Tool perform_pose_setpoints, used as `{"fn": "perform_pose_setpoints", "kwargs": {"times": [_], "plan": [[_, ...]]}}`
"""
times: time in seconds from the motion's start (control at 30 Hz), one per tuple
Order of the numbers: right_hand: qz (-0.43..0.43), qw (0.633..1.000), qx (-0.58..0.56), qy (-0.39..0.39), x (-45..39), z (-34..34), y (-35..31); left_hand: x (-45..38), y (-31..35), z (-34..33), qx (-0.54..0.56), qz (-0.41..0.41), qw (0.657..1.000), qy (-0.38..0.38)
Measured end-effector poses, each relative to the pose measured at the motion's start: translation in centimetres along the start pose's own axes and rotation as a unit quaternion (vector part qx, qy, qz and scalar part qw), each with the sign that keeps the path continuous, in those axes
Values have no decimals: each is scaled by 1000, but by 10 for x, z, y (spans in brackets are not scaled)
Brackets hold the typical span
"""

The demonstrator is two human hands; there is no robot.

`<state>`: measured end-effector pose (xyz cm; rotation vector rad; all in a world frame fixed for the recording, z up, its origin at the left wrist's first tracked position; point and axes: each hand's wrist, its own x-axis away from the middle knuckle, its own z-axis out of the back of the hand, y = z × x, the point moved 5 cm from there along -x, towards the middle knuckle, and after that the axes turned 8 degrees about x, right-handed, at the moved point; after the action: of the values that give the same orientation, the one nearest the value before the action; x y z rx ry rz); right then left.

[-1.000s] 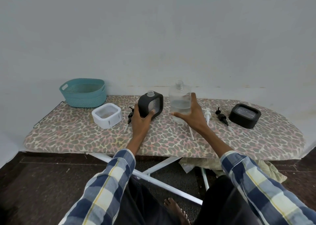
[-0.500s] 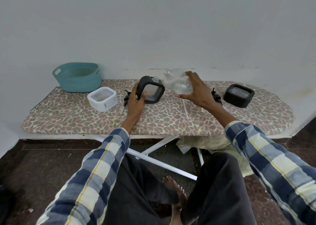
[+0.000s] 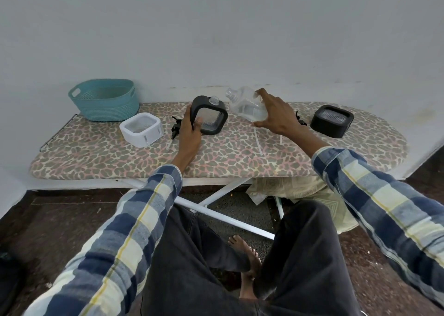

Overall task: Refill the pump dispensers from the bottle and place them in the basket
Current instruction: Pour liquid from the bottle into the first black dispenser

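Note:
My left hand [image 3: 189,133] grips the left side of a black square dispenser [image 3: 211,117] that stands upright on the ironing board [image 3: 216,157], its clear neck uncapped. My right hand [image 3: 276,113] holds a clear bottle [image 3: 247,105] lifted and tilted left, its open mouth pointing toward the dispenser's neck but a little to the right of it. A white dispenser body [image 3: 141,129] sits open to the left. Behind it, at the far left, stands the teal basket [image 3: 105,99]. A second black dispenser body [image 3: 332,121] sits at the right.
A black pump head [image 3: 175,129] with its tube lies just left of my left hand. Loose white pump tubes [image 3: 258,145] lie on the board below the bottle. Another pump head is mostly hidden behind my right hand. A wall stands right behind the board.
The bottle went from standing upright on the board to being lifted and tilted left toward the black dispenser. My left hand has kept its hold on the dispenser.

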<state>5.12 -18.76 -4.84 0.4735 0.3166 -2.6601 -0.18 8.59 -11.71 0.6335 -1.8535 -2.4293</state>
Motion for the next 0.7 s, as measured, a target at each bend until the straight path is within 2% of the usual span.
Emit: {"fn": "perform_pose_setpoints", "kwargs": {"times": [0.7], "plan": [[5, 997, 78, -27, -10, -2, 3, -3, -4, -2, -9, -37, 999, -19]]}}
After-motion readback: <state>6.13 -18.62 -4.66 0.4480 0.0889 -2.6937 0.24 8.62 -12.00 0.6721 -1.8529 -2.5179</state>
